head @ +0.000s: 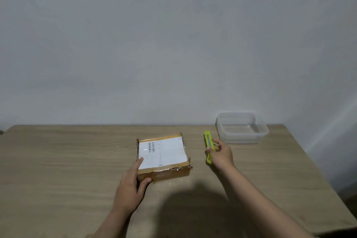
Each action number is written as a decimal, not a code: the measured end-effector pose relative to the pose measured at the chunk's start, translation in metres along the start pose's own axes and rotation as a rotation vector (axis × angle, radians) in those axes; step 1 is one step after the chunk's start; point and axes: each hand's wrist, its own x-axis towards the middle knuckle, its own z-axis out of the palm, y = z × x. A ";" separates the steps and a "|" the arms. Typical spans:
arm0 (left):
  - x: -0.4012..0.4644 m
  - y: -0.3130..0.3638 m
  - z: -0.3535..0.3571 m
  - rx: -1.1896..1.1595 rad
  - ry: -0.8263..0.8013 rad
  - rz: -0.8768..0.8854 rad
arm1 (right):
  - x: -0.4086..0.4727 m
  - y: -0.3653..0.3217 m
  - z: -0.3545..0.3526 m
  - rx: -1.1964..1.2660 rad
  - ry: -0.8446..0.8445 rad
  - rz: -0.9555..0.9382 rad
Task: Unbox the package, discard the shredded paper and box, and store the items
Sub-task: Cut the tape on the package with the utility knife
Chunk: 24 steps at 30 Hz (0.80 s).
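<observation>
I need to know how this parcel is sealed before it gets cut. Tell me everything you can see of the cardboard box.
The cardboard box is flat, brown and closed, lying on the wooden table. A large white shipping label with barcodes covers most of its top, and shiny tan tape runs along the edges. The near edge looks torn and ragged. The left hand grips its near-left corner, thumb on the front side, a finger on the label. Nothing else touches it.

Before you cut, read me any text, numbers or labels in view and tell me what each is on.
White shipping label on the cardboard box: barcodes and printed lines, all too blurred to read.
Yellow-green utility knife: no readable text.
Clear plastic container: no text visible.
</observation>
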 end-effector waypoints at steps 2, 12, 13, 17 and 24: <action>0.001 -0.002 0.002 0.005 0.011 0.025 | 0.015 -0.007 0.008 -0.059 0.066 -0.016; 0.002 -0.003 0.004 0.004 0.039 0.007 | 0.055 -0.003 0.041 -0.304 0.162 -0.083; 0.002 -0.002 0.004 -0.004 0.038 0.007 | 0.058 -0.001 0.042 -0.334 0.152 -0.084; 0.001 -0.001 0.003 0.000 0.030 0.012 | 0.065 0.003 0.042 -0.455 0.072 -0.094; 0.002 -0.003 0.002 0.007 0.034 0.014 | 0.038 -0.004 0.024 -0.539 0.032 -0.193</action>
